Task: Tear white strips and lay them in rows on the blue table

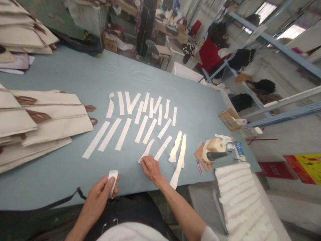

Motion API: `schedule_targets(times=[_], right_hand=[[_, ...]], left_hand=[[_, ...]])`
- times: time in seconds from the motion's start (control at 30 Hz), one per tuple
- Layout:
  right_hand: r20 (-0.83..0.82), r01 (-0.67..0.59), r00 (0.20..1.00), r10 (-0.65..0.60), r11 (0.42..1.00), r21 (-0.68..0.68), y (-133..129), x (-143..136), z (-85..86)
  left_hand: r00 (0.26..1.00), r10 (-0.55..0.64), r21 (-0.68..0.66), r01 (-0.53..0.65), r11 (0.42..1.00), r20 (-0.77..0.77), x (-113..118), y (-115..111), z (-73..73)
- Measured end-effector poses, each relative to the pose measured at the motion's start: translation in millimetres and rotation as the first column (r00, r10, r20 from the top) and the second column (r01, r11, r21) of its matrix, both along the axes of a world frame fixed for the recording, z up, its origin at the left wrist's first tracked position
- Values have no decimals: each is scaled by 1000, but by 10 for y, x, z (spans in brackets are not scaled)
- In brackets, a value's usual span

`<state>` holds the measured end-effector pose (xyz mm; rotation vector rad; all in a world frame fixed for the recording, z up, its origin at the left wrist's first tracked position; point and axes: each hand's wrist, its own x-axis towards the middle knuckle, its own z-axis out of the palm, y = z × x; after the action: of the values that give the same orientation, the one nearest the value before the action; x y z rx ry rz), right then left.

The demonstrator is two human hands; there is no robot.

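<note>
My left hand (102, 189) is closed round a folded white strip (113, 174), thumb on top, just over the table's near edge. Farther right, my right hand (150, 168) has its fingers pinched at the lower end of another white strip (147, 149), which lies curved on the table; the fingertips are partly hidden. Many more white strips lie spread in slanting rows beyond both hands, among them a long one (96, 140) at the left. To the right of my right hand lie longer cream-coloured strips (179, 157) with uneven edges.
Stacked cream fabric pieces with brown straps (57, 113) cover the left of the blue-green table (195, 100). At the right stand a tape-like roll with a dark handle (215, 150), a pink cutter (199, 168) and a cardboard box (228, 119). A white layered pile (240, 197) sits beside the edge.
</note>
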<state>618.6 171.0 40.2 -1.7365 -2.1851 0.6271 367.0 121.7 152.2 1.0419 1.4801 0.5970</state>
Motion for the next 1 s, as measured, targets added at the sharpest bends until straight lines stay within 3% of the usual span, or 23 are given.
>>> schedule_targets(times=[0.27,0.6,0.83,1.0], right_hand=[[125,17,992,-17,1000,8,-130,-157,40],[174,95,981,-88,995,-32,-384,-551,-88],[114,144,984,-138,988,-50,-405,-799,-90],[26,115,993,-114,989,-88,-617,-834,-9]], left_hand=[[999,45,-10,-45,999,23,-174,-156,59],[999,33,17,-33,999,15,-433,-370,95],[998,40,7,-40,999,51,-554,-416,172],[983,114,-33,-110,993,146,-644,-450,179]])
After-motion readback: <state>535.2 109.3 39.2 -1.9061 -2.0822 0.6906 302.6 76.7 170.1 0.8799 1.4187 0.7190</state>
